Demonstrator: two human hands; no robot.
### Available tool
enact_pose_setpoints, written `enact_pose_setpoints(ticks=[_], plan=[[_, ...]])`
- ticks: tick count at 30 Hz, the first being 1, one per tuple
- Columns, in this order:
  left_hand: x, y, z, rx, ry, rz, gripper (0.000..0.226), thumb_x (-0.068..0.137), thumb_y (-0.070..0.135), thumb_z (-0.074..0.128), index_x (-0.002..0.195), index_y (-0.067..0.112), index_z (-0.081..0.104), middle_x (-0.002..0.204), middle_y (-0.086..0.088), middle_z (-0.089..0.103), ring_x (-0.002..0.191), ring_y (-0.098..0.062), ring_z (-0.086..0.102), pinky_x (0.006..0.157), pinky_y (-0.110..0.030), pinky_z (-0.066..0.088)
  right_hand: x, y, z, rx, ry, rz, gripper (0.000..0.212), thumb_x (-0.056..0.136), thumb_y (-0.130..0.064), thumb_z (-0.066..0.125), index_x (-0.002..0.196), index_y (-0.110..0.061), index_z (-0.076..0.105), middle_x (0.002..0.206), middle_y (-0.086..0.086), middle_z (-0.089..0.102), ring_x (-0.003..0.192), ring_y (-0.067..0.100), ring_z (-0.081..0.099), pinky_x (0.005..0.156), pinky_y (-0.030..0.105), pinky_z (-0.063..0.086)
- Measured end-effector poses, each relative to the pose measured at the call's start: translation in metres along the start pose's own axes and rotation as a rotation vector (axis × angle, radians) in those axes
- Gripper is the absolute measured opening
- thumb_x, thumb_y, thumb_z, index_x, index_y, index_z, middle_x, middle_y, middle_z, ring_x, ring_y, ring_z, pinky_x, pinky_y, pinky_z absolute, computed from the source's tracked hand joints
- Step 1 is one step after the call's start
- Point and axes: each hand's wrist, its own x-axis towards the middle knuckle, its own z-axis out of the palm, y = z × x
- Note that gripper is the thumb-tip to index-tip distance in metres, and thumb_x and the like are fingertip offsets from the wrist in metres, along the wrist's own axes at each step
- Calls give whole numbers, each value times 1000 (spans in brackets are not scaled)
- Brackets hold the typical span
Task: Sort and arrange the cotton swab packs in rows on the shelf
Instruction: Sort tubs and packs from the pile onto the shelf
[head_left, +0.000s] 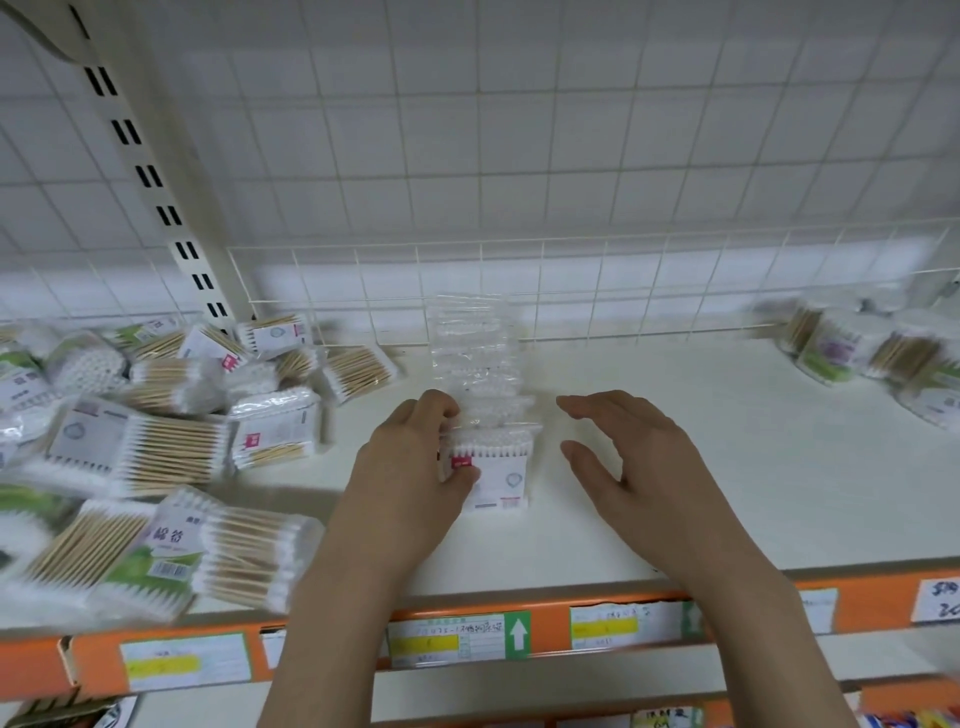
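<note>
A row of upright cotton swab packs (480, 374) runs from the shelf's middle back toward the wire grid. The front pack (501, 470) has a white label with a red mark. My left hand (410, 467) grips the left side of the front packs, thumb on the label and fingers curled over the top. My right hand (618, 457) hovers just right of the row with its fingers straight, touching nothing. A loose heap of swab packs (156, 431) lies on the left of the white shelf (701, 467).
A smaller group of packs (872, 353) sits at the far right near the wire back grid (571, 291). An orange price rail with labels (467, 634) runs along the shelf's front edge. A slotted upright post (156, 192) stands at the left.
</note>
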Motion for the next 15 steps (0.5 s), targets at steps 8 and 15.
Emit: enact_pose_setpoints(ticks=[8, 15], plan=[[-5, -9, -24, 90, -21, 28, 45, 79, 35, 69, 117, 27, 46, 97, 14, 45, 84, -6, 46, 83, -29, 44, 10, -23, 3, 0, 14, -41, 35, 87, -13, 61, 122, -16, 59, 113, -4, 62, 103, 13, 54, 86, 13, 32], [-16, -42, -69, 183, 22, -34, 33, 82, 33, 65, 112, 21, 58, 94, 11, 51, 93, -11, 52, 84, -26, 43, 28, -65, 21, 50, 29, -120, 33, 87, -15, 62, 120, -18, 61, 110, -7, 61, 101, 11, 52, 88, 22, 39]])
